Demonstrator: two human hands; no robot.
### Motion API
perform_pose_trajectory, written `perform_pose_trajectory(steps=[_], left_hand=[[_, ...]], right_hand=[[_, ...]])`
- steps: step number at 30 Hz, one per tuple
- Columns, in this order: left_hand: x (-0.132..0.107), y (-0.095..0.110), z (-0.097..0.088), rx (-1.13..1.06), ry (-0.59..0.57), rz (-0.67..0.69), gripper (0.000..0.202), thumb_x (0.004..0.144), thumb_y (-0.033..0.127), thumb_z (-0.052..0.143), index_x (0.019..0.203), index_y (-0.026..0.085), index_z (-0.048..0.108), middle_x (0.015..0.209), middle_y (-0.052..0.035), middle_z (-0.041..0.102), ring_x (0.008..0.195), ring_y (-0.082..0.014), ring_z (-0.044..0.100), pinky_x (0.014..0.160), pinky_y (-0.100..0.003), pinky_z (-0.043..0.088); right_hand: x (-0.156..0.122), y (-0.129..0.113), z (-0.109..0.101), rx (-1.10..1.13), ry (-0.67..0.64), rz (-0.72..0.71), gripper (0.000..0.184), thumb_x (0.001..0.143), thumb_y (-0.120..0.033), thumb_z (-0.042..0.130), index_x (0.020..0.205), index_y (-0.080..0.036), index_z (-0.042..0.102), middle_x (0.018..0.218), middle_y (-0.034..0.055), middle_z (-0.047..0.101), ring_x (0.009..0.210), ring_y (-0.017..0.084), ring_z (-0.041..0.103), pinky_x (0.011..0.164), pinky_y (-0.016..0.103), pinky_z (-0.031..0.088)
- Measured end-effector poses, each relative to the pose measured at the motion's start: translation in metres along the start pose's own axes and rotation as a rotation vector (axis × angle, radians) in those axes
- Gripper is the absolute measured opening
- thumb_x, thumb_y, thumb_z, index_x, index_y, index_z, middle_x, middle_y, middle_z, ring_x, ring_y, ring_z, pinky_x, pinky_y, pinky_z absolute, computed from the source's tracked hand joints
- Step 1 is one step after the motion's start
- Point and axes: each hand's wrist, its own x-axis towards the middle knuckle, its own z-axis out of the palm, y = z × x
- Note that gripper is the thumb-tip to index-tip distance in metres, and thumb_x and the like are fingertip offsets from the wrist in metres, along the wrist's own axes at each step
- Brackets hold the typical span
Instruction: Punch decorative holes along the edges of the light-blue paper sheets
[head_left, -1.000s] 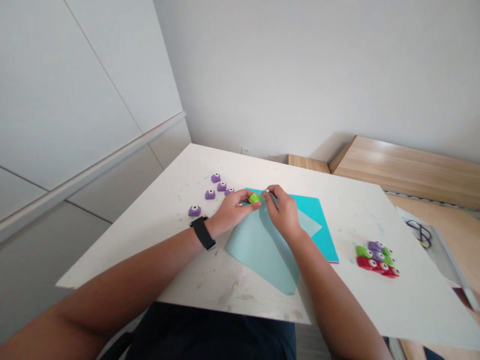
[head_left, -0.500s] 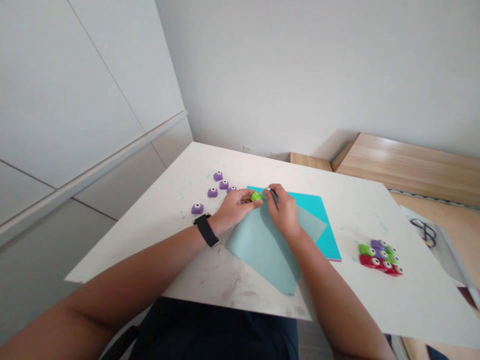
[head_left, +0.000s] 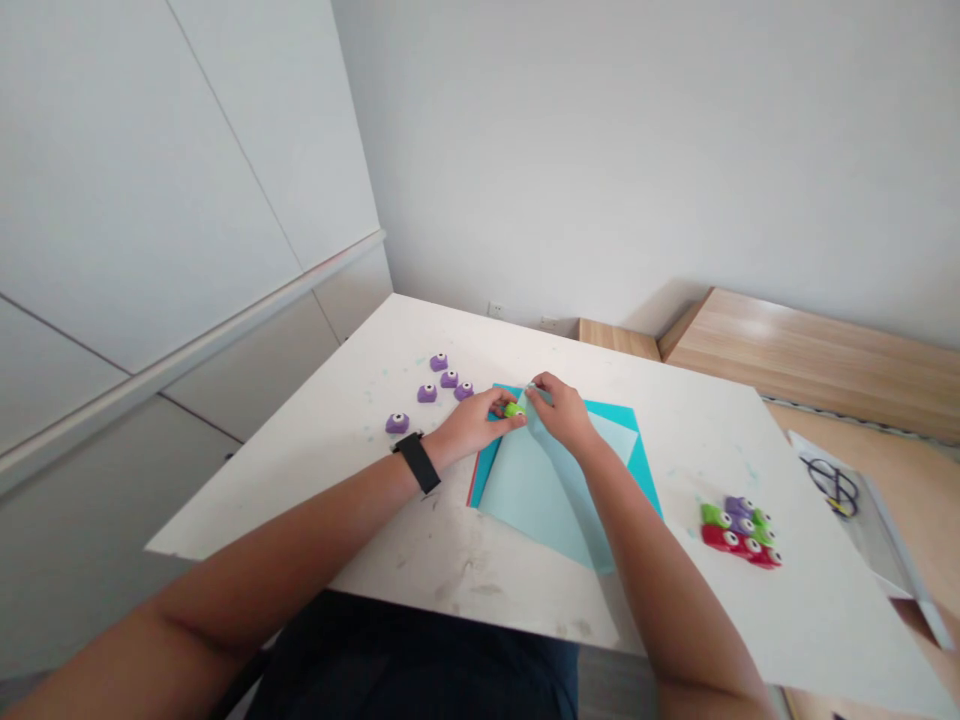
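Note:
My left hand (head_left: 474, 420), with a black band on the wrist, is closed on a small green craft punch (head_left: 514, 410) with a white button. My right hand (head_left: 561, 408) pinches the top corner of a pale blue sheet of paper (head_left: 544, 490), close beside the punch. The sheet lies turned at an angle over a stack of brighter blue paper (head_left: 651, 478), its upper corner lifted. Whether the punch's slot is around the paper edge cannot be made out.
Several purple punches (head_left: 427, 394) stand left of my left hand on the white table (head_left: 300, 490). A tight group of green, purple and red punches (head_left: 741, 545) is at the right. Beyond the table's right edge lies a coiled dark cable (head_left: 831, 485) near a wooden cabinet (head_left: 825, 345).
The pale sheet has shifted and turned, uncovering the blue stack's left edge. My right hand's grip on the corner has changed, and the small pale bit at its fingertips no longer shows.

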Motion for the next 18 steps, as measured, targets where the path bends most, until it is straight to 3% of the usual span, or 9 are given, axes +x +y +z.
perform_pose_trajectory(steps=[4,7,12,18], left_hand=[[0.003,0.002,-0.006,0.296,0.041,0.083,0.045,0.081,0.055,0.067,0.107,0.018,0.070,0.093,-0.0081,0.070,0.082,-0.0203,0.064,0.078,-0.032,0.049],[0.003,0.003,-0.010,0.276,-0.004,0.058,0.046,0.083,0.052,0.066,0.115,0.018,0.067,0.093,-0.0071,0.071,0.075,-0.0179,0.064,0.072,-0.029,0.049],[0.001,0.006,-0.015,0.281,-0.039,0.104,0.036,0.083,0.043,0.068,0.111,0.019,0.068,0.093,-0.0062,0.071,0.077,-0.0179,0.064,0.074,-0.028,0.048],[-0.006,0.011,-0.029,0.321,-0.038,0.149,0.032,0.088,0.037,0.063,0.115,0.021,0.067,0.096,-0.0065,0.069,0.082,-0.0193,0.063,0.081,-0.031,0.047]], right_hand=[[0.014,0.010,0.005,0.015,-0.091,-0.001,0.012,0.090,-0.031,0.056,0.093,-0.022,0.062,0.090,0.0024,0.069,0.082,0.017,0.062,0.073,0.026,0.042],[0.020,0.016,0.011,-0.015,-0.136,0.006,0.011,0.088,-0.029,0.058,0.093,-0.021,0.063,0.091,0.0029,0.069,0.083,0.018,0.062,0.075,0.026,0.042],[0.023,0.014,0.015,-0.078,-0.158,-0.044,0.012,0.090,-0.025,0.056,0.095,-0.020,0.065,0.091,0.0049,0.069,0.086,0.019,0.062,0.081,0.028,0.043],[-0.004,-0.008,-0.006,-0.163,0.172,-0.147,0.029,0.092,-0.022,0.054,0.120,-0.016,0.061,0.116,0.0149,0.064,0.115,0.028,0.052,0.101,0.046,0.039]])
